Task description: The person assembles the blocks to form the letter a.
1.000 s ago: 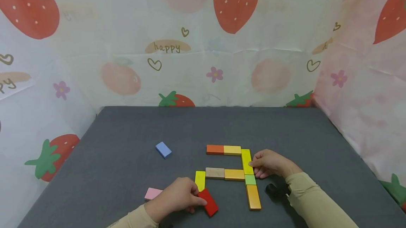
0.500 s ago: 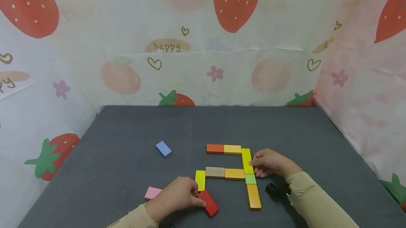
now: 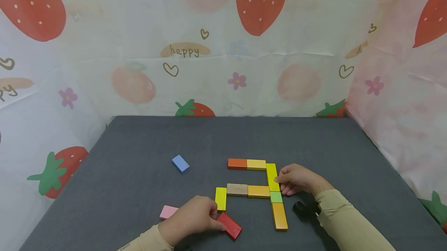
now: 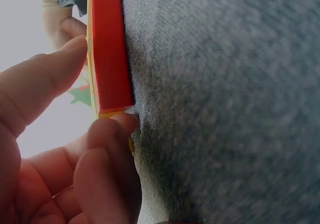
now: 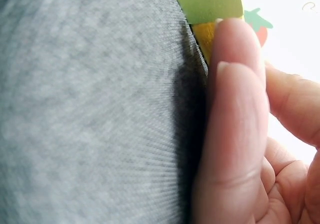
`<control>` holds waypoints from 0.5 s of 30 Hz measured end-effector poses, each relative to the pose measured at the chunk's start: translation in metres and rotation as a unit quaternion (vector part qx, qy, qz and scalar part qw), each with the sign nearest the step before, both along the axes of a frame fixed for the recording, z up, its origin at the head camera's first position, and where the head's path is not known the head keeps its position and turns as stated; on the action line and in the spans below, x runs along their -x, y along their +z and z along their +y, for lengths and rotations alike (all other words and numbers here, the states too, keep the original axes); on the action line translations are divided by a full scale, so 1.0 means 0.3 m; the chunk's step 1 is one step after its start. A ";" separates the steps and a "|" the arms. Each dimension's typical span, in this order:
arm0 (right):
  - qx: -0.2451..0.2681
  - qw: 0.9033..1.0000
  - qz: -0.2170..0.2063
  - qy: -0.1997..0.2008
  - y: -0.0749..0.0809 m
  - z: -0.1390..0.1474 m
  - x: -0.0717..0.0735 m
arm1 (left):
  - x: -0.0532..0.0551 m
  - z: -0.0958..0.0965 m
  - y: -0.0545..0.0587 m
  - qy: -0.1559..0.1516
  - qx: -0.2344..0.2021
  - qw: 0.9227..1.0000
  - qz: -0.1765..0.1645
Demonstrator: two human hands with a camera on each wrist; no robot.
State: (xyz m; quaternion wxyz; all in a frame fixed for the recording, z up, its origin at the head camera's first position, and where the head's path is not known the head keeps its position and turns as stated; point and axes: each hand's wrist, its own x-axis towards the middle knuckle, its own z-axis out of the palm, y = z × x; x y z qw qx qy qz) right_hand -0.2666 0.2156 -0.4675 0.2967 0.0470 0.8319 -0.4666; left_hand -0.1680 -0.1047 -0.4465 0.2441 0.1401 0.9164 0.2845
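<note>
Red block (image 3: 229, 226), yellow block (image 3: 220, 199) just beyond

Seven o'clock, head view: the left hand (image 3: 192, 216) hides one end of the pink block (image 3: 168, 212), and its sleeve (image 3: 148, 240) is clipped by the edge, print too small to read. Right wrist view: the top edge slices the green block (image 5: 211, 1) at one o'clock, and the right hand (image 5: 240, 129) buries most of the yellow block (image 5: 202, 35).

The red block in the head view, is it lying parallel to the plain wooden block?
No, the red block lies slanted, while the plain wooden block lies straight across the view.
</note>
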 end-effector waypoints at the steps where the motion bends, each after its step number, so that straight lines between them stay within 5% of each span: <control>1: 0.001 1.000 0.000 0.001 0.000 0.001 0.000 | 0.000 0.000 0.000 0.000 -0.002 1.000 0.000; 15: 0.001 1.000 0.001 -0.001 -0.001 0.001 -0.002 | 0.006 0.008 -0.008 0.006 0.014 1.000 0.020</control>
